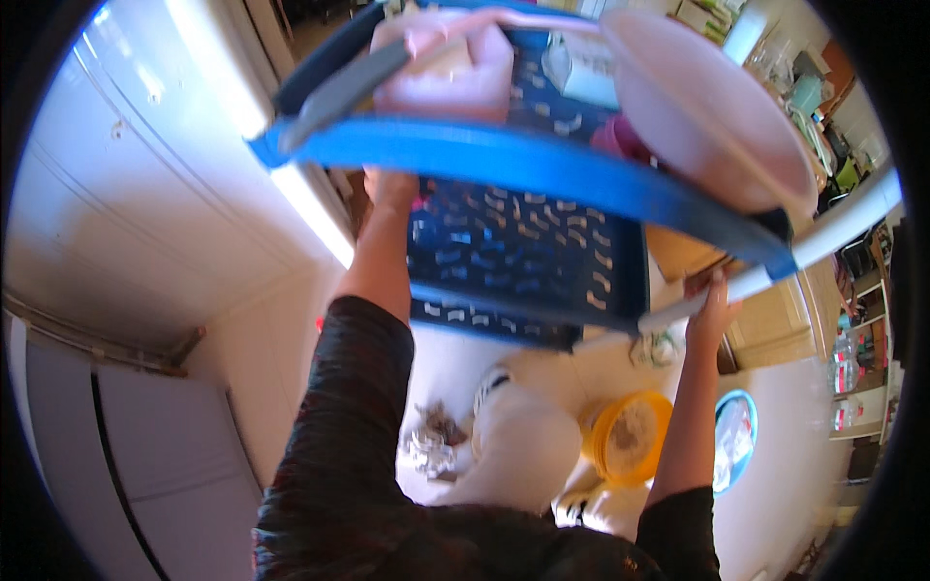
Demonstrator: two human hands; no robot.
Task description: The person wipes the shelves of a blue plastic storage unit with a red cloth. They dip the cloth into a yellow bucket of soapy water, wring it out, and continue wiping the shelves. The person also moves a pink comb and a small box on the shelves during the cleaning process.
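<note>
A blue plastic shelf rack (pixel 501 152) with perforated tiers and white poles stands tilted before me, blurred. My right hand (pixel 712 312) is closed around its white pole (pixel 755 279) below the upper tier. At the left, my left hand (pixel 392 187) grips the rack under the upper rim, its fingers mostly hidden. On the upper tier are a pink container (pixel 443 87), a large pale pink basin (pixel 705 109) leaning on the right, a white and light-blue pack (pixel 581 69) and a magenta item (pixel 621 138). The lower perforated tier (pixel 523 247) shows between my arms.
A white panel (pixel 145 160) rises on the left, with a grey cabinet (pixel 167 436) below. On the floor by my feet are a yellow bucket (pixel 632 439) and a blue basin (pixel 741 414) holding a plastic bag. Wooden cabinets (pixel 770 319) and shelves with bottles (pixel 846 370) line the right.
</note>
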